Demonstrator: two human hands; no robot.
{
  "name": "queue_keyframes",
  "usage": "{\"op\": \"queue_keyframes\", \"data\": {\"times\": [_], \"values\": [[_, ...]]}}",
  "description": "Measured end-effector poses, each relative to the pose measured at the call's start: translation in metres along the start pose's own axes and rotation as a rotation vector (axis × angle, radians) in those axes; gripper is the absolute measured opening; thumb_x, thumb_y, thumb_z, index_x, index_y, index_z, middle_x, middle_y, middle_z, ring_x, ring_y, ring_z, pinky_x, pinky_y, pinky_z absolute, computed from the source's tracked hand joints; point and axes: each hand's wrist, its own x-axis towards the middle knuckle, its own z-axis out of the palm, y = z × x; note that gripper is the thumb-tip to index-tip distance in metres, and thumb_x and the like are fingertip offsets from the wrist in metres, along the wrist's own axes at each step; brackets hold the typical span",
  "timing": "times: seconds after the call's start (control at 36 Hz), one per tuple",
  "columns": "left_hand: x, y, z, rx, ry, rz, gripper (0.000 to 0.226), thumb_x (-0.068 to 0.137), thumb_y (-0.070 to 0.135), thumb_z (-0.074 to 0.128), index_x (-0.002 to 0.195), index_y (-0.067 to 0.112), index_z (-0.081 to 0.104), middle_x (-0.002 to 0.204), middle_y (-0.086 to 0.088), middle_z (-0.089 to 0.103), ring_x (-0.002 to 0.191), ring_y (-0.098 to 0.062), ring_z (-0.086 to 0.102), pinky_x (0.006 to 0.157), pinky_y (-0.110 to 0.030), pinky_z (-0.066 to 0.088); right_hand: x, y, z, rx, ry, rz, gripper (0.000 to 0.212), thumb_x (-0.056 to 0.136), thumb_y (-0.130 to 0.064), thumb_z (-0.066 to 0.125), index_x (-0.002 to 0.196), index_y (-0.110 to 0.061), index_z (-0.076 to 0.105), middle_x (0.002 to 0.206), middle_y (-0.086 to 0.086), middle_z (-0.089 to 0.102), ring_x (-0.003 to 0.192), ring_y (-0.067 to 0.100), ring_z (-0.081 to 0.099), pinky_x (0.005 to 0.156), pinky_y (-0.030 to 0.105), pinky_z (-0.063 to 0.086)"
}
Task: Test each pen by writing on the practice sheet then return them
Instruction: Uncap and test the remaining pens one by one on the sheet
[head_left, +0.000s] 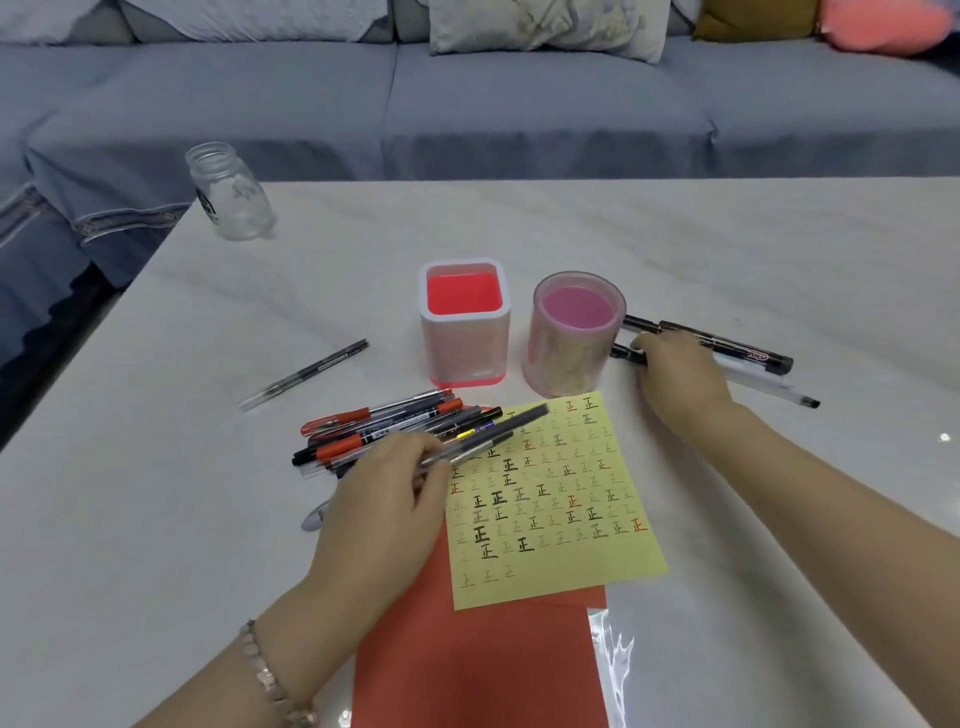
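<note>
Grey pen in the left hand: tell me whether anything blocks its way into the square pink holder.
Nothing visible does. The left hand holds the grey pen over the practice sheet; the square pink holder stands just beyond, its top open and empty. The pen pile lies flat below that path.

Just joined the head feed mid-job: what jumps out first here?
The yellow paper practice sheet covered in rows of characters lies at the centre on a red sheet. The left hand holds a grey pen over its upper left corner, beside a heap of red and black pens. Behind stand a square pink pen holder and a round pink cup, the right hand lying over black markers beside the cup.
</note>
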Motion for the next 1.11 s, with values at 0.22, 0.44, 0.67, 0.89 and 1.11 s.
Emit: {"op": "queue_keyframes", "data": {"times": [0.22, 0.44, 0.67, 0.89, 1.11], "values": [[0.016, -0.045, -0.009, 0.381, 0.167, 0.012, 0.027, 0.081, 0.027, 0.049, 0.087, 0.012, 0.071, 0.088, -0.007, 0.062, 0.08, -0.031, 0.055, 0.071, -0.038, 0.039, -0.059, 0.01, -0.018, 0.266, -0.032, 0.186, 0.031, 0.086, -0.015, 0.051, 0.116, -0.013, 0.056, 0.107, 0.01, 0.06, 0.088, 0.029, 0.057, 0.062, 0.03, 0.037], [0.01, -0.041, 0.0, 0.318, 0.128, 0.071, 0.049, 0.08, 0.038, 0.041, 0.111, 0.007, 0.062, 0.104, -0.013, 0.06, 0.097, -0.03, 0.05, 0.082, -0.044, 0.042, -0.131, -0.011, -0.064, 0.452, -0.102, 0.003, 0.018, 0.082, -0.019, 0.061, 0.084, -0.036, 0.061, 0.08, -0.011, 0.059, 0.066, 0.008, 0.054, 0.061, 0.031, 0.041], [-0.012, 0.015, 0.005, 0.199, -0.135, 0.709, 0.027, 0.092, 0.03, 0.039, 0.108, 0.015, 0.056, 0.083, 0.001, 0.068, 0.073, -0.016, 0.061, 0.066, -0.028, 0.044, -0.158, -0.062, -0.067, 0.51, -0.109, -0.392, 0.02, 0.073, -0.042, 0.059, 0.093, -0.04, 0.058, 0.079, -0.019, 0.06, 0.073, -0.001, 0.055, 0.063, 0.019, 0.045], [-0.024, 0.019, 0.007, -0.041, -0.098, 0.279, 0.014, 0.098, 0.027, 0.037, 0.105, 0.028, 0.049, 0.08, 0.019, 0.046, 0.074, -0.002, 0.047, 0.065, -0.016, 0.035, -0.153, -0.067, -0.063, 0.783, 0.262, -0.133, 0.043, 0.066, -0.042, 0.072, 0.105, -0.036, 0.055, 0.093, -0.019, 0.056, 0.087, -0.002, 0.05, 0.079, 0.009, 0.038], [-0.028, 0.018, 0.023, -0.13, -0.184, 0.464, 0.021, 0.094, 0.026, 0.035, 0.095, 0.014, 0.053, 0.077, 0.016, 0.043, 0.069, -0.002, 0.041, 0.063, -0.011, 0.032, -0.158, -0.098, -0.051, 1.427, -0.306, 0.197, 0.031, 0.081, -0.029, 0.066, 0.066, -0.009, 0.049, 0.037, -0.002, 0.041, 0.033, 0.008, 0.032, 0.036, 0.015, 0.026]]}}
